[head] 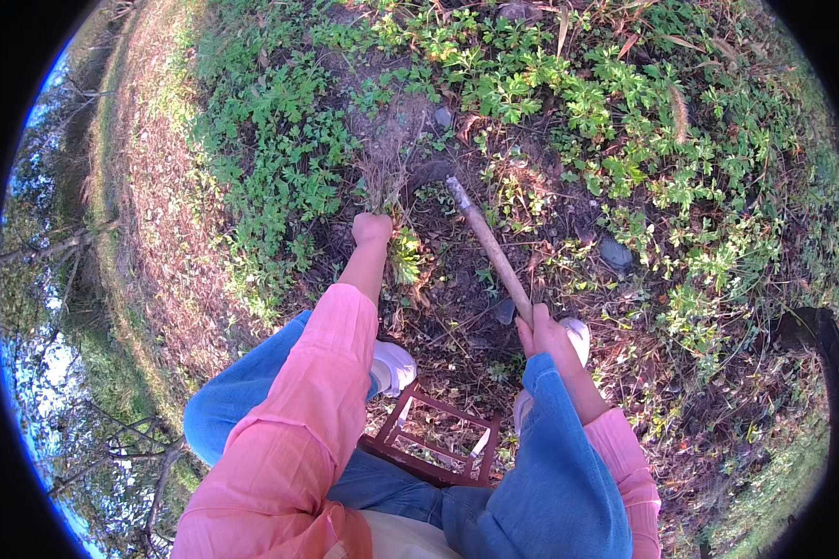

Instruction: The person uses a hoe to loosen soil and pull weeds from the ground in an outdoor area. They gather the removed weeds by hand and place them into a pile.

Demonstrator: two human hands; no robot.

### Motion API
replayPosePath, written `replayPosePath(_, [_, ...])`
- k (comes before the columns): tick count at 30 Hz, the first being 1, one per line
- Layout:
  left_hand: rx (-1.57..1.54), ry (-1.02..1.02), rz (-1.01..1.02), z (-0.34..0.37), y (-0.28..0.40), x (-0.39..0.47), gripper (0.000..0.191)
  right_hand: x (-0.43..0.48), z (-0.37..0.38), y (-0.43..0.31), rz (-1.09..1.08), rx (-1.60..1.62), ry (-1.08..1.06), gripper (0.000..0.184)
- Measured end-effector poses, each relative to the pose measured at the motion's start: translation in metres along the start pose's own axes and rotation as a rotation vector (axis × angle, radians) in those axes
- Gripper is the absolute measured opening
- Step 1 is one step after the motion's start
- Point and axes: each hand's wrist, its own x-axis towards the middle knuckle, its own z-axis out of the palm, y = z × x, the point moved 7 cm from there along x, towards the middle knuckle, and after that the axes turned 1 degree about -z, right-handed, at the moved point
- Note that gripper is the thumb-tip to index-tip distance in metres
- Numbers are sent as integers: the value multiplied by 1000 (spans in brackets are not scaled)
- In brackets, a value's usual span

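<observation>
My left hand (372,229) is closed around a bunch of thin, dry-looking weed stems (384,175). Its far end fans out over bare soil. My right hand (551,334) grips the lower end of the wooden handle (493,244) of what looks like a sickle. The dark curved blade (428,172) reaches left toward the bunch; whether it touches the stems I cannot tell. Just below my left fist, a leafy green weed (407,255) shows against the dark soil. My right wrist is beside my jeans-covered knee (549,398).
Low leafy plants (283,133) cover the ground ahead, with more greenery (608,105) to the right. Grey stones (616,254) lie among them. Between my white shoes (393,368) stands a small brown stool (486,447). A black curved object (828,356) is at the right edge.
</observation>
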Motion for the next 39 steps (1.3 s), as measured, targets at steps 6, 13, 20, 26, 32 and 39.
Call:
replayPosePath(6, [-1, -54, -44, -8, 3, 7, 33, -9, -7, -4, 75, 45, -67, 29])
replayPosePath(13, [-8, -53, 169, -35, 36, -3, 27, -46, -49, 26, 167, 251, 66, 24])
replayPosePath(20, [-525, -213, 291, -28, 85, -97, 22, -41, -120, 34, 363, 470, 173, 27])
replayPosePath(26, [-747, -317, 428, -88, 153, -179, 13, -72, -166, 4, 360, 1148, 151, 32])
replayPosePath(32, [-531, -341, 747, -154, 178, -245, 25, -189, -97, 51, 342, 875, 289, 35])
replayPosePath(39, [-721, -371, 976, -182, 144, -257, 27, -324, -92, 14, 428, 918, 635, 58])
